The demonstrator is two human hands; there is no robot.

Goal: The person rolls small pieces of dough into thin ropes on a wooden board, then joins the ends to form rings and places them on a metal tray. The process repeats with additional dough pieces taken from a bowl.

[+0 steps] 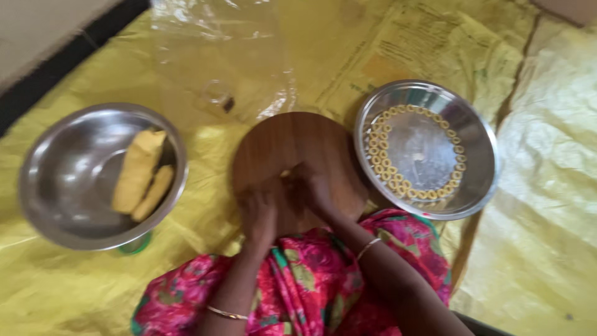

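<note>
A round wooden board (292, 140) lies on the yellow sheet in front of me. Both hands rest at its near edge. My left hand (259, 213) and my right hand (311, 190) are pressed close together over a small pale piece of dough, mostly hidden by the fingers. The picture is blurred, so the grip cannot be made out. A steel bowl (59, 186) at the left holds two long yellow dough rolls (138, 171). A steel plate (472, 134) at the right carries several small dough rings (380, 158) laid around its rim.
A clear plastic sheet (217, 56) lies beyond the board. Yellow plastic sheeting (547, 205) covers the floor. A green lid shows under the bowl (134, 246). My pink flowered clothing (305, 280) fills the near edge. A dark floor strip (56, 68) runs at far left.
</note>
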